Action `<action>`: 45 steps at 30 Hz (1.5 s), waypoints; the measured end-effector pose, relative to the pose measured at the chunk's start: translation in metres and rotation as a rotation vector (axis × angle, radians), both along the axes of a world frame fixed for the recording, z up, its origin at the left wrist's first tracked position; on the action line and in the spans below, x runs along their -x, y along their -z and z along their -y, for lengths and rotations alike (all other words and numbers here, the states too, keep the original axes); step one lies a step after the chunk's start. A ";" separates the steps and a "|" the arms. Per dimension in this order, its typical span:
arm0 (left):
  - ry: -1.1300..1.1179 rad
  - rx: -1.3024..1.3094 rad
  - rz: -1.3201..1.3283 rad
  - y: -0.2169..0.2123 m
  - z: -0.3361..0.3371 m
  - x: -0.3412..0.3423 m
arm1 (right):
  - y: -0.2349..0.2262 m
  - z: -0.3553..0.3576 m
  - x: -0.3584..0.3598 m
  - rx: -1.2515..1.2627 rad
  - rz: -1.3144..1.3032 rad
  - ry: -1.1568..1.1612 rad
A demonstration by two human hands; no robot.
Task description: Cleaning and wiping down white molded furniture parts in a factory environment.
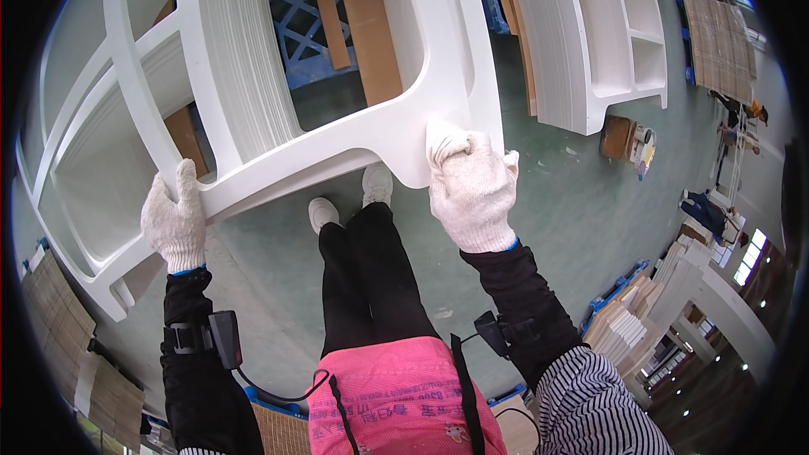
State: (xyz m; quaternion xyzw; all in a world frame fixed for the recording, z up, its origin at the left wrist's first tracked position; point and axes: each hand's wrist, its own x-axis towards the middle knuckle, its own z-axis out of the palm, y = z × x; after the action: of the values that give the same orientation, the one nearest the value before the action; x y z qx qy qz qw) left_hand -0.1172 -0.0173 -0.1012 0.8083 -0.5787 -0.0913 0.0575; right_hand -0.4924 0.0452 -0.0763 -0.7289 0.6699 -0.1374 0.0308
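Observation:
A large white panel (291,156) with rounded cut-outs lies on top of a thick stack of matching panels (240,50). My left hand (175,215), in a white knit glove, grips the panel's near edge at the left, its thumb over the top and the other fingers partly hidden. Farther right, my gloved right hand (474,190) is closed around a bunched white cloth (445,141). It presses the cloth against the panel's face near the right-hand corner.
Under the stack show a blue pallet (302,50) and brown boards (366,25). Another stack of white panels (560,59) stands at the right, with a small brown box (618,136) on the green floor beside it. More white pieces (619,320) sit at lower right. People are in the far right background.

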 end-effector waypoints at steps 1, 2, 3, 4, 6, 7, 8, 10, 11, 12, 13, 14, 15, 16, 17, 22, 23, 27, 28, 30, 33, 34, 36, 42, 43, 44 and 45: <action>0.004 0.003 0.027 0.001 -0.001 0.000 | 0.002 -0.001 0.000 -0.014 -0.008 0.011; 0.008 0.006 0.054 0.001 -0.001 0.000 | 0.003 0.000 0.000 -0.028 -0.017 0.023; 0.008 0.005 0.056 0.001 0.000 0.000 | 0.002 0.001 0.000 -0.028 -0.015 0.023; -0.007 -0.013 0.035 0.000 0.000 0.002 | -0.002 0.002 0.000 -0.045 -0.007 0.028; -0.022 -0.035 0.011 0.002 -0.002 0.004 | -0.002 0.000 0.001 -0.065 -0.003 0.035; -0.029 -0.043 0.005 0.002 -0.001 0.002 | 0.002 -0.001 0.001 -0.081 -0.014 0.053; -0.036 -0.052 0.000 0.002 -0.001 0.001 | 0.005 -0.002 0.000 -0.097 -0.026 0.071; -0.040 -0.073 -0.018 0.002 0.000 -0.003 | -0.003 -0.001 -0.003 -0.136 -0.031 0.067; -0.046 -0.092 -0.038 0.002 0.000 -0.005 | -0.006 0.001 -0.005 -0.174 -0.037 0.061; -0.046 -0.094 -0.035 0.002 0.000 -0.006 | -0.003 0.001 -0.007 -0.175 -0.034 0.060; -0.033 -0.052 -0.017 0.002 -0.001 -0.002 | -0.001 0.000 -0.005 -0.145 -0.045 0.053; -0.021 -0.010 0.001 0.002 -0.001 0.000 | -0.001 0.001 -0.004 -0.115 -0.055 0.045; -0.020 -0.010 -0.003 0.001 0.000 0.001 | -0.003 0.001 -0.003 -0.115 -0.059 0.045; -0.035 -0.048 -0.028 0.000 0.000 0.000 | -0.005 0.003 -0.004 -0.123 -0.088 0.039; -0.049 -0.085 -0.053 0.000 0.000 0.000 | -0.008 0.004 -0.005 -0.131 -0.117 0.032; -0.021 -0.027 -0.030 -0.002 -0.001 0.005 | -0.008 -0.001 -0.006 -0.329 0.167 0.147; -0.022 -0.027 -0.044 -0.003 0.000 0.009 | -0.006 -0.003 -0.003 -0.494 0.450 0.279; -0.039 -0.062 -0.075 -0.004 -0.001 0.007 | -0.004 -0.003 -0.007 -0.480 0.256 0.225; -0.028 -0.048 -0.046 -0.001 -0.002 0.002 | -0.006 -0.001 -0.009 -0.472 0.189 0.207; -0.020 -0.035 -0.013 0.000 -0.004 -0.003 | -0.009 0.003 -0.014 -0.457 0.059 0.169; -0.037 -0.043 -0.073 -0.002 -0.001 0.008 | -0.020 0.005 -0.011 -0.429 -0.170 0.123; -0.050 -0.064 -0.080 0.001 0.000 0.003 | -0.020 0.005 -0.013 -0.421 -0.234 0.105; -0.062 -0.087 -0.083 0.003 -0.002 -0.001 | -0.012 -0.001 -0.011 -0.413 -0.293 0.086; -0.021 0.026 0.034 0.007 -0.006 0.000 | -0.002 0.001 -0.003 -0.652 0.569 0.470; -0.018 0.021 0.012 0.005 -0.004 0.002 | -0.005 0.005 -0.003 -0.692 0.404 0.430; -0.016 0.015 -0.010 0.002 -0.003 0.005 | -0.009 0.008 -0.004 -0.728 0.238 0.389; -0.019 0.013 -0.010 -0.001 -0.003 0.009 | -0.016 0.009 -0.005 -0.730 0.235 0.386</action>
State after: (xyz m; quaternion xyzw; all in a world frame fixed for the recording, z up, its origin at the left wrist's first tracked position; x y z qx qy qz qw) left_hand -0.1259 -0.0144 -0.0997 0.8130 -0.5712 -0.0911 0.0669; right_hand -0.4875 0.0358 -0.0604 -0.5108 0.7907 0.0233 0.3366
